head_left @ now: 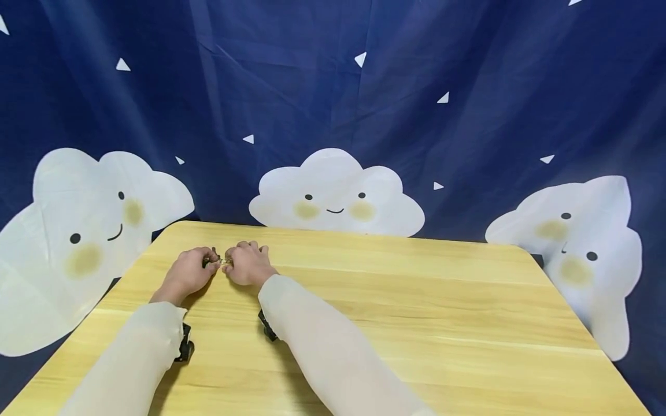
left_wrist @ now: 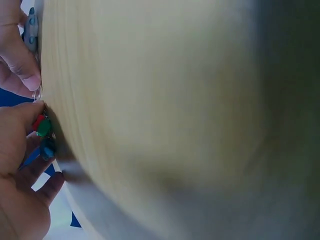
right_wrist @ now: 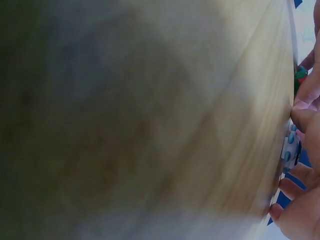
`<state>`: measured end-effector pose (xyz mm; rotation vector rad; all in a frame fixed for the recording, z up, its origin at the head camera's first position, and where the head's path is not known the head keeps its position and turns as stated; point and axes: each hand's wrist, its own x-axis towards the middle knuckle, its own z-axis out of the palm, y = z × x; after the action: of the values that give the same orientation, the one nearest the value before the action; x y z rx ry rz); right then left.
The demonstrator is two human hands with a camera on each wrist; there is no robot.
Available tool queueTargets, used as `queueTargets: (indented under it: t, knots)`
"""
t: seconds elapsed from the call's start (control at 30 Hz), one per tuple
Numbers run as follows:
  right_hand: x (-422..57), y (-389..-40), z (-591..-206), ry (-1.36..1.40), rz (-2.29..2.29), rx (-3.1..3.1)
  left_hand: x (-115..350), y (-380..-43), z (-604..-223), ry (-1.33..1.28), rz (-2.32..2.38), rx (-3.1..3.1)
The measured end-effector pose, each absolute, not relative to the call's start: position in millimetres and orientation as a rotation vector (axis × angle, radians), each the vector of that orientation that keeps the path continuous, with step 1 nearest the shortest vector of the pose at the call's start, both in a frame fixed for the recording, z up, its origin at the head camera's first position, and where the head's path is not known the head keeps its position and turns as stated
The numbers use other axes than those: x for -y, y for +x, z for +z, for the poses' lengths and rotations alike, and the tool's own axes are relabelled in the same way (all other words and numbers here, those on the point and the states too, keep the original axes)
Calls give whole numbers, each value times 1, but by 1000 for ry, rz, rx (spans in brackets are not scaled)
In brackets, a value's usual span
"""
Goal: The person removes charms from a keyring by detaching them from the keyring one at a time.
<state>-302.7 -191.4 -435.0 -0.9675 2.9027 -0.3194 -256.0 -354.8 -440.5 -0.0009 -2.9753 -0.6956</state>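
Note:
Above the far left part of the wooden table, my left hand and right hand meet, fingertips almost together. My left hand pinches a small dangling charm with red, green and dark blue parts, partly hidden by its fingers. A white piece with blue dots hangs at my right hand, whose thumb and fingertip pinch the metal near it. Thin gold-coloured metal bridges the gap between both sets of fingertips; its exact shape I cannot tell.
The light wooden table has rounded far corners. Behind it hangs a dark blue curtain with white clouds and triangles. A black wrist device sits below the left sleeve, another black device below the right.

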Motion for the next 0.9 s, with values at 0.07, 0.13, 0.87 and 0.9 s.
queueTargets:
  t: [0.07, 0.13, 0.87, 0.9]
  knots:
    - [191, -303, -434, -956, -343, -2904, 355, -255, -439, -32, -689, 2964]
    - [190, -303, -434, -949, -362, -2905, 354, -254, -438, -63, -680, 2961]
    - [189, -311, -435, -973, -689, -2899, 347, -250, -427, -127, -760, 2851]
    - [190, -311, -435, -974, -709, -2889, 347, -250, -426, -124, -758, 2846]
